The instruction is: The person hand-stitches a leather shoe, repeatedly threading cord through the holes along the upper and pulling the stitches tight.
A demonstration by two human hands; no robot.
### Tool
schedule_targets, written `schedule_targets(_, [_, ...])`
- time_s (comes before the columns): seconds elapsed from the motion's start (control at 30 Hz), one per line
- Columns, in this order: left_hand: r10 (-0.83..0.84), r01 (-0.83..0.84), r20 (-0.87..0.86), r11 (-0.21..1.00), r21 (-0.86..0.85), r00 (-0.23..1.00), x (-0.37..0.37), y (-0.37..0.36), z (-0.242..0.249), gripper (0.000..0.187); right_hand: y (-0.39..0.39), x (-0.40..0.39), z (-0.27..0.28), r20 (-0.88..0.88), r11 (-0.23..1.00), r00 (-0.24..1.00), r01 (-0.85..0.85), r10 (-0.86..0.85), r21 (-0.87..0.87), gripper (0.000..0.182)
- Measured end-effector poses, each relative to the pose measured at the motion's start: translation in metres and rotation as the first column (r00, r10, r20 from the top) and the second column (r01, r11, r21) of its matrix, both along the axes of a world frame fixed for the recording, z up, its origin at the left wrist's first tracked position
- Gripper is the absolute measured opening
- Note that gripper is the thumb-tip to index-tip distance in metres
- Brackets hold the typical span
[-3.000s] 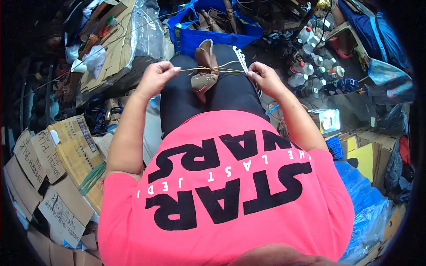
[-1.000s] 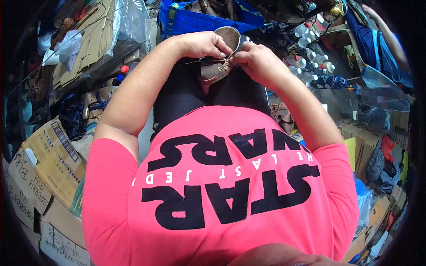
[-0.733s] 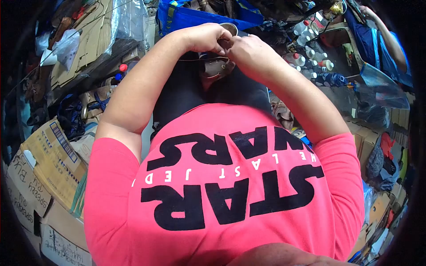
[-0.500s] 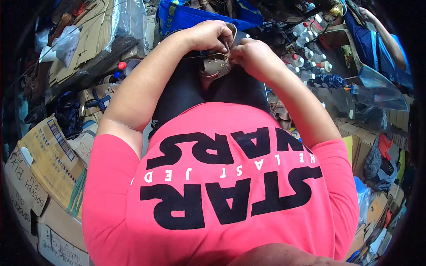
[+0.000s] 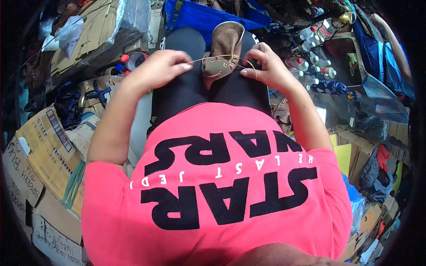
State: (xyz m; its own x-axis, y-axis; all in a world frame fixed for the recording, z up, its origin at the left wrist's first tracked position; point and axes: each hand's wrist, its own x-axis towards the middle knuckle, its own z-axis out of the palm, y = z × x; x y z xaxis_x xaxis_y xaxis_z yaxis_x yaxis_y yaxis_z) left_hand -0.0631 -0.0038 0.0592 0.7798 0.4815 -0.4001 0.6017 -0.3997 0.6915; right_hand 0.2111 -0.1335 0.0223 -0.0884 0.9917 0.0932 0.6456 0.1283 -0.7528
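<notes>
A brown shoe upper point(image 5: 225, 42) with eyelets along its edge rests between my thighs, its tall curved end pointing away from me. A thin tan lace point(image 5: 204, 59) runs through it and is stretched out to both sides. My left hand point(image 5: 166, 67) pinches the lace left of the shoe upper. On the other side my right hand point(image 5: 270, 67) is closed on the lace, a loop of which curves down by its thumb. Neither hand touches the shoe upper itself.
Beyond my knees lies a blue bag point(image 5: 199, 20). Plastic bottles point(image 5: 306, 62) cluster on the right. Marked cardboard boxes point(image 5: 44, 150) and stacked cardboard sheets point(image 5: 91, 40) fill the left. Another person's arm point(image 5: 392, 42) shows at upper right.
Both hands have moved apart from the middle of the shoe upper, left hand leftward and right hand rightward, drawing the lace out. The shoe upper now shows more fully.
</notes>
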Motion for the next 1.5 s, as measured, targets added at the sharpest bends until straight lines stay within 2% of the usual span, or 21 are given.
schedule_targets(0.1, [0.162,-0.160,-0.277,0.987,0.030,0.947,-0.027,0.027,0.009,0.023,0.001,0.010,-0.015,-0.027,0.979,0.981,0.192,-0.194,-0.068,0.025])
schedule_targets(0.17, [0.392,-0.399,0.101,0.915,0.060,0.914,-0.043,0.044,-0.016,0.028,0.010,0.024,-0.042,0.028,0.910,0.930,0.353,-0.367,0.219,0.023])
schedule_targets(0.2, [0.428,-0.437,0.246,0.899,-0.019,0.870,-0.035,0.050,-0.017,0.034,0.018,0.025,-0.049,-0.322,0.851,0.808,0.526,-0.494,0.012,0.024])
schedule_targets(0.23, [0.560,-0.407,0.416,0.820,-0.403,0.716,-0.026,0.045,-0.015,0.035,0.024,0.025,-0.053,-0.584,0.767,0.541,0.592,-0.605,-0.247,0.025])
schedule_targets(0.27, [0.710,-0.236,0.487,0.659,-0.714,0.509,-0.013,0.040,-0.013,0.037,0.028,0.026,-0.056,-0.768,0.764,0.332,0.573,-0.548,-0.297,0.029])
schedule_targets(0.3, [0.714,-0.239,0.489,0.657,-0.715,0.500,0.002,0.034,-0.010,0.037,0.032,0.019,-0.049,-0.894,0.781,0.074,0.521,-0.443,-0.344,0.035])
schedule_targets(0.37, [0.857,0.270,0.407,0.329,-0.905,0.316,0.026,0.024,-0.004,0.040,0.032,0.010,-0.032,-0.904,0.830,-0.210,0.359,-0.373,-0.426,0.041])
schedule_targets(0.5, [0.938,0.144,0.242,0.211,-0.967,0.247,0.040,0.028,-0.007,0.043,0.021,0.020,-0.029,-0.870,0.948,-0.400,0.009,-0.289,-0.319,0.039])
schedule_targets(0.57, [0.813,0.325,0.381,0.250,-0.912,0.440,0.033,0.048,-0.025,0.045,0.016,0.024,-0.028,-0.885,0.922,-0.301,0.047,-0.354,-0.385,0.039])
schedule_targets(0.63, [0.852,0.110,0.253,0.228,-0.968,0.460,0.013,0.061,-0.043,0.046,0.002,0.040,-0.042,-0.951,0.953,-0.096,-0.103,-0.295,-0.286,0.041])
schedule_targets(0.73, [0.828,0.142,0.262,0.220,-0.965,0.496,0.006,0.067,-0.053,0.045,-0.009,0.030,-0.041,-0.898,0.903,-0.127,0.027,-0.422,-0.428,0.043])
schedule_targets(0.8, [0.949,-0.135,0.101,0.147,-0.980,0.300,0.014,0.059,-0.046,0.044,-0.013,0.042,-0.058,-0.916,0.928,-0.151,-0.035,-0.373,-0.372,0.039])
schedule_targets(0.83, [0.903,-0.281,0.175,0.299,-0.912,0.393,0.006,0.059,-0.039,0.044,-0.022,0.045,-0.053,-0.912,0.924,-0.152,-0.039,-0.381,-0.380,0.039])
schedule_targets(0.9, [0.824,-0.591,0.205,0.530,-0.608,0.528,-0.025,0.072,-0.039,0.045,-0.036,0.053,-0.041,-0.684,0.715,0.209,0.183,-0.699,-0.674,0.036])
schedule_targets(0.93, [0.820,-0.587,0.211,0.537,-0.606,0.533,-0.030,0.072,-0.037,0.045,-0.050,0.085,-0.063,-0.478,0.702,0.587,0.235,-0.653,-0.672,0.039])
schedule_targets(0.97, [0.696,-0.645,0.345,0.716,-0.267,0.630,-0.035,0.068,-0.034,0.038,-0.056,0.104,-0.065,-0.480,0.704,0.584,0.240,-0.655,-0.668,0.039])
schedule_targets(1.03, [0.363,-0.524,0.392,0.706,0.476,0.845,-0.042,0.044,-0.022,0.033,-0.063,0.113,-0.058,-0.199,0.818,0.868,0.319,-0.455,-0.479,0.051])
schedule_targets(1.1, [-0.015,-0.297,0.443,0.721,0.626,0.896,-0.003,-0.002,-0.007,0.034,-0.029,0.098,-0.036,-0.277,0.881,0.863,0.321,-0.424,-0.348,0.060])
schedule_targets(1.17, [-0.054,-0.126,0.293,0.818,0.561,0.955,0.033,-0.046,0.006,0.042,0.010,0.052,0.004,-0.339,0.967,0.916,0.151,-0.214,-0.203,0.060])
schedule_targets(1.3, [-0.195,0.048,0.138,0.727,0.685,0.971,0.055,-0.054,-0.015,0.040,0.061,0.009,0.019,0.211,0.993,0.971,-0.114,0.111,0.004,0.032])
schedule_targets(1.5, [-0.288,0.008,0.324,0.758,0.652,0.901,0.048,-0.033,-0.038,0.032,0.044,0.004,0.015,0.058,0.955,0.978,0.209,-0.201,-0.209,0.026])
